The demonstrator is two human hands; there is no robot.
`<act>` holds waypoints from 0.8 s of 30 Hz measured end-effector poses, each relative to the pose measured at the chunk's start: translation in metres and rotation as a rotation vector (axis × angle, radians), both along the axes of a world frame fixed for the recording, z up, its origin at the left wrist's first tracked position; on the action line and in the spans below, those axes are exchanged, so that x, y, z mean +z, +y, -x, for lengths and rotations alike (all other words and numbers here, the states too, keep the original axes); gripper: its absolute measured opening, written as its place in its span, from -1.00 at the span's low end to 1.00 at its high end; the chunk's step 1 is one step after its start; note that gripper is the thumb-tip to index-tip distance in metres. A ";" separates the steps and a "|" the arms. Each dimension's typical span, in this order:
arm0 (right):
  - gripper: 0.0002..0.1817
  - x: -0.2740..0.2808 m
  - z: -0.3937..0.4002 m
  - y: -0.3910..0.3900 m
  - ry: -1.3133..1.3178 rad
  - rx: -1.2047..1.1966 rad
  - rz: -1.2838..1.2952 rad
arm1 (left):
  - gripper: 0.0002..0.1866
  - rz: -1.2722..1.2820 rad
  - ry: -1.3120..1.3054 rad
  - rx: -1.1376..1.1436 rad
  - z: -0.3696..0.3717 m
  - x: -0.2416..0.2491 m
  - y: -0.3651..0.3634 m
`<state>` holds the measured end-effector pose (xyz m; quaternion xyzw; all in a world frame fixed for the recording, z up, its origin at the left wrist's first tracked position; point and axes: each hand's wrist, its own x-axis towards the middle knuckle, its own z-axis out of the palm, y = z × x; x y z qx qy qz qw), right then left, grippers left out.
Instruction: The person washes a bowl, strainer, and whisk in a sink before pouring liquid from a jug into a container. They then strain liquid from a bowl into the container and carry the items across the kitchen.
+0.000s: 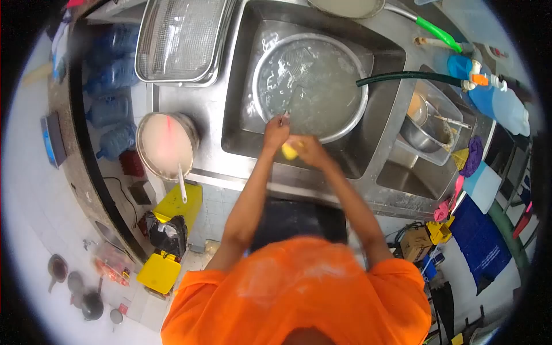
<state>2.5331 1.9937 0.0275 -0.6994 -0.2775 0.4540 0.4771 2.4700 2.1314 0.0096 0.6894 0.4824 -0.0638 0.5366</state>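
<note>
My left hand (276,133) is closed over the near rim of a large round metal basin (363,112) filled with cloudy water. A small, thin thing shows at its fingertips, too small to name. Close beside it, my right hand (311,151) grips a yellow sponge (289,151), just outside the basin's near edge. The basin stands in a stainless steel sink (241,98). A dark green hose (411,76) reaches over its right side. Under the water some pale shapes are visible, but I cannot make out what they are.
Left of the sink sit stacked wire-mesh trays (183,40) and a bucket of pale liquid (165,144) with a handle sticking out. On the right are a plastic tub (445,118) with metal bowls and a green-handled pan (431,29). A yellow bin (159,272) stands below left.
</note>
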 end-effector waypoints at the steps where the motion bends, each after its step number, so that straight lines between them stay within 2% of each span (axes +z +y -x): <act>1: -0.80 -0.007 -0.025 -0.005 -0.206 0.138 0.054 | -0.58 -0.056 0.074 -0.074 0.002 0.026 0.001; 2: -0.80 -0.022 -0.060 -0.007 -0.414 0.276 0.103 | -0.53 -0.201 -0.027 -0.101 0.011 0.039 0.000; 3: -0.76 -0.051 -0.094 -0.016 -0.377 0.054 0.194 | -0.53 -0.201 -0.022 -0.101 0.019 0.053 0.004; 4: -0.69 -0.080 -0.123 -0.019 -0.447 -0.126 0.323 | -0.50 -0.154 0.041 -0.114 0.026 0.068 0.010; 6: -0.62 -0.130 -0.126 -0.049 -0.502 -0.304 0.454 | -0.47 -0.105 0.118 -0.128 0.037 0.095 0.016; 7: -0.54 -0.163 -0.111 -0.068 -0.854 0.138 0.625 | -0.45 -0.090 0.116 -0.096 0.037 0.105 0.021; 9: -0.41 -0.154 -0.075 -0.060 -0.960 0.724 0.854 | -0.42 -0.067 0.113 -0.052 0.040 0.115 0.024; 10: -0.36 -0.131 -0.045 -0.033 -0.729 0.830 0.927 | -0.41 -0.040 0.053 0.015 0.040 0.118 0.023; 11: -0.33 -0.138 -0.024 -0.013 -0.432 0.920 0.851 | -0.40 -0.015 -0.007 0.083 0.040 0.121 0.023; 12: -0.38 -0.190 0.024 -0.012 -0.477 0.666 0.813 | -0.42 0.000 -0.004 0.081 0.040 0.124 0.022; 14: -0.53 -0.158 0.052 0.048 -0.510 0.381 0.364 | -0.43 -0.014 -0.032 0.113 0.043 0.125 0.019; 16: -0.70 -0.111 0.042 0.128 -0.351 -0.140 0.166 | -0.45 -0.010 -0.073 0.142 0.045 0.133 0.019; 18: -0.82 -0.100 0.015 0.181 -0.542 -0.263 0.067 | -0.45 -0.001 -0.086 0.188 0.049 0.132 0.016; 19: -0.82 -0.107 0.009 0.193 -0.540 -0.257 0.064 | -0.45 0.012 -0.105 0.222 0.050 0.130 0.016; 21: -0.79 -0.119 0.008 0.204 -0.596 -0.431 0.080 | -0.46 0.030 -0.111 0.226 0.055 0.131 0.019; 22: -0.81 -0.119 0.016 0.180 -0.621 -0.271 -0.009 | -0.47 0.032 -0.080 0.209 0.056 0.129 0.021; 24: -0.79 -0.122 0.035 0.132 -0.770 0.086 0.104 | -0.47 0.045 -0.060 0.195 0.055 0.124 0.020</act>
